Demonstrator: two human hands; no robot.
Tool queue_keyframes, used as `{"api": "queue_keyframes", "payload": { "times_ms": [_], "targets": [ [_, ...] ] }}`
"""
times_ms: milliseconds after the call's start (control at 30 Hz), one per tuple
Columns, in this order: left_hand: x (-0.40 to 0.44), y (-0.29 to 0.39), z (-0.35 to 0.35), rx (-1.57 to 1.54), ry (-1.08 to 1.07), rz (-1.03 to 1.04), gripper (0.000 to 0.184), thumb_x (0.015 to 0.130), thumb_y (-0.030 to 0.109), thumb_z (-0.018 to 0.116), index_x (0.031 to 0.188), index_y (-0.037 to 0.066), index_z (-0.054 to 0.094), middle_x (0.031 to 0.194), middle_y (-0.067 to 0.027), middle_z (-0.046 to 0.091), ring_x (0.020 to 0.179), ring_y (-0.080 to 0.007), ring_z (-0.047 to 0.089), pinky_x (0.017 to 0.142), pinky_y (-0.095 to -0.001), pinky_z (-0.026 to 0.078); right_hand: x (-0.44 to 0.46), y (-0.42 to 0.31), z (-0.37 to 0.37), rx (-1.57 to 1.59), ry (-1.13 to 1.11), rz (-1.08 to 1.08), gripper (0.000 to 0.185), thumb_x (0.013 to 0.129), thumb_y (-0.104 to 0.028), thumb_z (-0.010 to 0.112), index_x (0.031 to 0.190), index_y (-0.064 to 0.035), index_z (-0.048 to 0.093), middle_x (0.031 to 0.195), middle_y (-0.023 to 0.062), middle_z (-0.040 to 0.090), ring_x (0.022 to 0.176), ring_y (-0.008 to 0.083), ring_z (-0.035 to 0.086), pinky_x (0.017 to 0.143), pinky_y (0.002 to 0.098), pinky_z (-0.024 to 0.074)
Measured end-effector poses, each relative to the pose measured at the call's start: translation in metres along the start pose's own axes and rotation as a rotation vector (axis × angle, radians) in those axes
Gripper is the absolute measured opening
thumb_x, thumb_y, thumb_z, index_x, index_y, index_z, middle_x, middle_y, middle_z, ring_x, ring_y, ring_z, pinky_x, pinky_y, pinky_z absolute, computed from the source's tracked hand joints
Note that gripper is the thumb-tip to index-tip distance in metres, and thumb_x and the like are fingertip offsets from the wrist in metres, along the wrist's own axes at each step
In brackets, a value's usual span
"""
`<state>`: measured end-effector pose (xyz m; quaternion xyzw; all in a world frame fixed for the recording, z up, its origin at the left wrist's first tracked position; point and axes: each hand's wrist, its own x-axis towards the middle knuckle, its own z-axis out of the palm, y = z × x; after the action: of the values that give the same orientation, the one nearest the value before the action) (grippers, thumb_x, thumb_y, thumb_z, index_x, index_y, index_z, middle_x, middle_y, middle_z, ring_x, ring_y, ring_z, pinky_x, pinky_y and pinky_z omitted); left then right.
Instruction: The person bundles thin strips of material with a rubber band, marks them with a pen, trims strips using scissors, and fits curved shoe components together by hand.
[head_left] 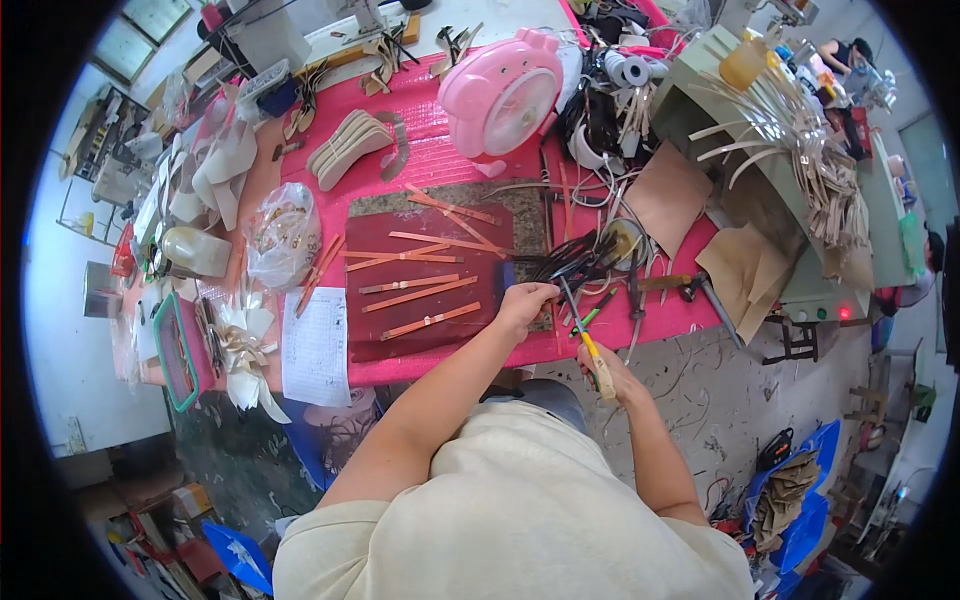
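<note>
One left hand (528, 306), grip clamped on dark strips (572, 260); one right hand (620, 378), grip closed around yellow-handled tool (589, 344). Several orange strips (432, 321) on red mat (420, 346).

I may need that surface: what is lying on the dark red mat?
Several orange strips lie on the dark red mat, some crossing. The left forearm covers the mat's near right corner, so anything beneath it there cannot be seen.

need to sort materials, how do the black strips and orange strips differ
The black strips are bunched near the left hand; the orange strips are mostly spread over the red mat. The black strips are dark and thin; the orange strips brighter and wider. Both are long.
</note>
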<state>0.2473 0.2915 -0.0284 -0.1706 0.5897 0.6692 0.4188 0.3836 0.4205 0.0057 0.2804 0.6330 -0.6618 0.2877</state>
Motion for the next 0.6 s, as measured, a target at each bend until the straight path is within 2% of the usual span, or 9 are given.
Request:
{"api": "queue_keyframes", "payload": {
  "times_ms": [67,200,267,400,467,600],
  "targets": [
    [-0.006,0.004,0.002,0.035,-0.017,0.012,0.010,0.074,0.014,0.060,0.073,0.003,0.060,0.060,0.0001,0.055,0.046,-0.0044,0.043,0.039,-0.0175,0.032,0.002,0.000,-0.002,-0.196,0.027,-0.026,0.042,0.081,-0.046,0.049,0.081,-0.0040,0.049,0.067,0.0014,0.044,0.063,0.0113,0.041,0.056,0.0262,0.0372],
    [-0.003,-0.001,0.000,0.038,-0.007,0.023,0.011,0.074,0.014,0.060,0.075,0.002,0.061,0.062,-0.0003,0.056,0.046,-0.0044,0.043,0.039,-0.0173,0.032,-0.002,-0.007,-0.008,-0.160,0.015,-0.059,0.046,0.079,-0.046,0.053,0.086,-0.0012,0.051,0.070,0.0026,0.047,0.065,0.0129,0.042,0.061,0.0272,0.0382],
    [-0.006,0.001,0.003,0.060,0.003,0.044,0.011,0.074,0.013,0.061,0.076,0.002,0.061,0.062,-0.0003,0.056,0.047,-0.0046,0.044,0.040,-0.0173,0.033,0.004,0.000,-0.011,-0.218,0.048,-0.007,0.047,0.074,-0.048,0.058,0.085,-0.0015,0.056,0.069,0.0043,0.052,0.065,0.0132,0.045,0.061,0.0282,0.0394],
    [-0.002,-0.001,0.001,0.099,-0.022,0.071,0.010,0.073,0.012,0.061,0.077,0.002,0.061,0.064,-0.0003,0.057,0.049,-0.0048,0.046,0.041,-0.0166,0.035,0.008,0.009,-0.015,-0.242,0.127,-0.060,0.047,0.068,-0.046,0.063,0.079,-0.0008,0.059,0.065,0.0078,0.054,0.063,0.0150,0.049,0.060,0.0306,0.0406],
    [-0.005,0.002,0.003,0.063,-0.008,0.062,0.011,0.073,0.011,0.061,0.079,0.002,0.061,0.065,-0.0007,0.057,0.050,-0.0049,0.047,0.041,-0.0163,0.036,0.013,0.016,-0.017,-0.373,0.187,-0.298,0.035,0.066,-0.033,0.069,0.069,-0.0022,0.054,0.054,0.0016,0.047,0.051,0.0084,0.043,0.046,0.0263,0.0357],
    [-0.005,0.007,0.002,0.020,0.004,0.031,0.015,0.073,0.006,0.059,0.087,0.000,0.059,0.068,-0.0024,0.059,0.052,-0.0055,0.050,0.043,-0.0162,0.038,0.027,0.028,-0.022,-0.350,0.199,-0.295,0.030,0.062,-0.026,0.069,0.065,-0.0005,0.053,0.055,0.0023,0.049,0.052,0.0092,0.043,0.048,0.0284,0.0362]
  ]
}}
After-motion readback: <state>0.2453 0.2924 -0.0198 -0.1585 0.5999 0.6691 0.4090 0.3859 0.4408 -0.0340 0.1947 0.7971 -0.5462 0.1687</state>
